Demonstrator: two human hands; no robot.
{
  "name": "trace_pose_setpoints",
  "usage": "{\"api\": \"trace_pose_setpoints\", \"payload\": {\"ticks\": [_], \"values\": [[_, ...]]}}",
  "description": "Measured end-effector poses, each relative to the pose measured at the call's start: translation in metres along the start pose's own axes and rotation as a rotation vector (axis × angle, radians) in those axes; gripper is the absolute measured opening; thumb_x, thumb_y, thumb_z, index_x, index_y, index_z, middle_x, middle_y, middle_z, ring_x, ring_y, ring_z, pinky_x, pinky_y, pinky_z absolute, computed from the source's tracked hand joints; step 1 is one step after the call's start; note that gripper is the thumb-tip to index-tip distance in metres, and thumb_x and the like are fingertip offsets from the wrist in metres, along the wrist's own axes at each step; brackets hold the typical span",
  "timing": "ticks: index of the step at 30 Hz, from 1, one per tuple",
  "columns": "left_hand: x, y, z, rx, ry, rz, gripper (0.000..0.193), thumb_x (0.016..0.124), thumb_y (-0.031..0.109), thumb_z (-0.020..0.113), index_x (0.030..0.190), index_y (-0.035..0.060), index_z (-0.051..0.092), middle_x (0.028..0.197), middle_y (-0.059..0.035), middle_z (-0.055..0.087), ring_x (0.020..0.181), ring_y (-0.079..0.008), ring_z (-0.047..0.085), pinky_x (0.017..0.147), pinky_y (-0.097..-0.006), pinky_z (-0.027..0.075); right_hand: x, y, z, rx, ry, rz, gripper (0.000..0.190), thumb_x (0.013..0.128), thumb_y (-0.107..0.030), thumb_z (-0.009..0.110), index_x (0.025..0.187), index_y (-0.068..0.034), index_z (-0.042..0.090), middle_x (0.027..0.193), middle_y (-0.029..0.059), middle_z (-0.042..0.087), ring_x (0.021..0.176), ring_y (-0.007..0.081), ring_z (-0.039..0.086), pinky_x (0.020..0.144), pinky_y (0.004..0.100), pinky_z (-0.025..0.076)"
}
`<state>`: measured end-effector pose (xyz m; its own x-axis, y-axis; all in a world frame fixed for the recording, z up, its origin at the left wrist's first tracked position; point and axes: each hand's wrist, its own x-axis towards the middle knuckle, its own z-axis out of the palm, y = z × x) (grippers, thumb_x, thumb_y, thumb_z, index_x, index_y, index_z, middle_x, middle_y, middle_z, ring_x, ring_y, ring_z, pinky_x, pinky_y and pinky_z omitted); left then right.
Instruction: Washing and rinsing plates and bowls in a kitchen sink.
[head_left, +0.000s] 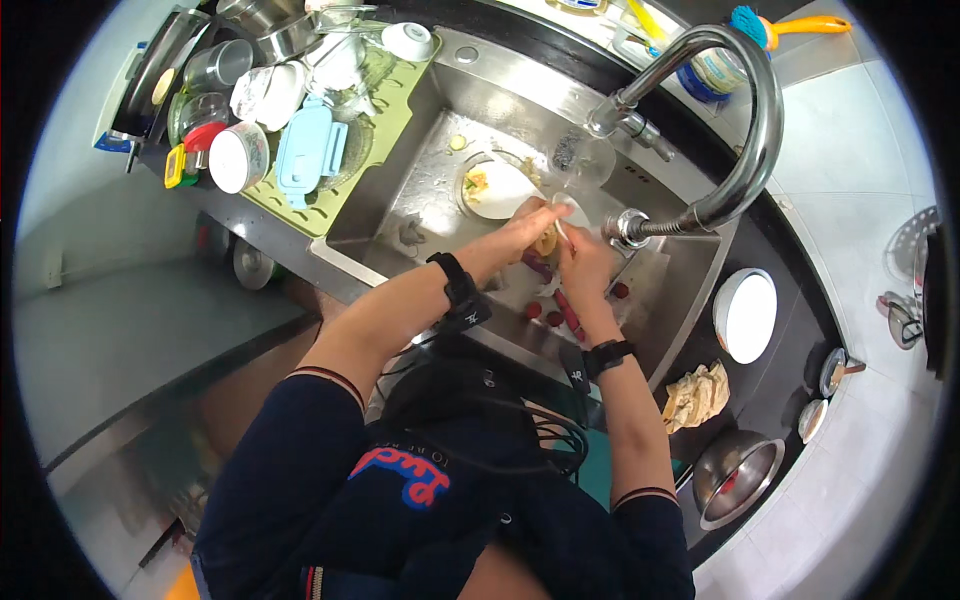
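Over the steel sink (442, 150), my left hand (529, 225) and my right hand (587, 266) meet close together. Both have their fingers closed on a white piece of tableware (560, 201), whose exact shape my fingers partly hide. Something yellowish (546, 243) shows just under my left hand; I cannot tell what it is. Below my hands, a long red piece (568, 315) and several small round dark-red pieces (533, 310) lie in the sink. Behind them stands a glass bowl (459, 196) with a white dish (510, 191) and food scraps in it.
A chrome faucet (763, 112) arches over the sink's right side. At the left, a green drying mat (401, 112) carries a light-blue lid (304, 154) and white bowls (238, 157). On the right counter are a white bowl (746, 315), a folded tan cloth (696, 397) and a steel basin (739, 480).
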<state>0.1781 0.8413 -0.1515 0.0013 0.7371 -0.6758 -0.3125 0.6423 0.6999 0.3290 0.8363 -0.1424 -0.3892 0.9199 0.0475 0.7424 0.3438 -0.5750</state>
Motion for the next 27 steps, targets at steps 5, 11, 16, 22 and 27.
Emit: {"api": "trace_pose_setpoints", "payload": {"ticks": [5, 11, 16, 22, 27], "values": [[0.021, -0.016, -0.001, 0.011, 0.085, 0.008, 0.049, 0.071, 0.015, 0.056, 0.117, -0.0035, 0.051, 0.103, -0.0152, 0.057, 0.088, -0.0260, 0.059, 0.072, -0.0376, 0.049, -0.013, 0.010, -0.010, 0.163, 0.050, 0.043, 0.025, 0.083, -0.019, 0.063, 0.107, -0.010, 0.065, 0.096, 0.0120, 0.065, 0.084, 0.0274, 0.063, 0.072, 0.0357, 0.048], [0.018, -0.020, -0.010, -0.277, -0.177, 0.035, 0.052, 0.078, 0.009, 0.057, 0.125, -0.0087, 0.045, 0.109, -0.0158, 0.059, 0.093, -0.0234, 0.060, 0.079, -0.0340, 0.049, -0.006, 0.033, -0.022, 1.217, -0.057, 0.872, 0.038, 0.090, -0.028, 0.054, 0.123, -0.008, 0.052, 0.115, 0.0021, 0.060, 0.101, 0.0189, 0.060, 0.078, 0.0359, 0.050], [0.032, -0.022, -0.016, 0.039, 0.004, 0.152, 0.038, 0.086, 0.019, 0.059, 0.115, -0.0049, 0.055, 0.098, -0.0119, 0.064, 0.086, -0.0197, 0.061, 0.072, -0.0321, 0.050, 0.001, 0.064, 0.020, 1.553, -0.085, 0.913, 0.032, 0.091, -0.024, 0.051, 0.118, -0.008, 0.055, 0.114, 0.0035, 0.061, 0.100, 0.0173, 0.061, 0.078, 0.0350, 0.052], [0.031, -0.032, -0.012, 0.365, 0.274, 0.512, 0.032, 0.087, 0.024, 0.060, 0.111, 0.0030, 0.060, 0.096, -0.0056, 0.064, 0.082, -0.0175, 0.059, 0.071, -0.0310, 0.047, -0.002, 0.065, 0.024, 1.468, 0.120, 0.899, 0.030, 0.090, -0.017, 0.052, 0.117, -0.007, 0.055, 0.114, 0.0065, 0.062, 0.099, 0.0186, 0.062, 0.081, 0.0339, 0.053], [0.002, -0.013, -0.018, -0.130, -0.140, -0.020, 0.032, 0.083, 0.025, 0.065, 0.110, 0.0088, 0.059, 0.100, -0.0035, 0.060, 0.094, -0.0164, 0.056, 0.075, -0.0331, 0.045, -0.007, 0.066, 0.022, 1.604, 0.150, 0.908, 0.029, 0.090, -0.014, 0.050, 0.117, -0.005, 0.054, 0.112, 0.0065, 0.062, 0.097, 0.0180, 0.062, 0.080, 0.0326, 0.053]]}}
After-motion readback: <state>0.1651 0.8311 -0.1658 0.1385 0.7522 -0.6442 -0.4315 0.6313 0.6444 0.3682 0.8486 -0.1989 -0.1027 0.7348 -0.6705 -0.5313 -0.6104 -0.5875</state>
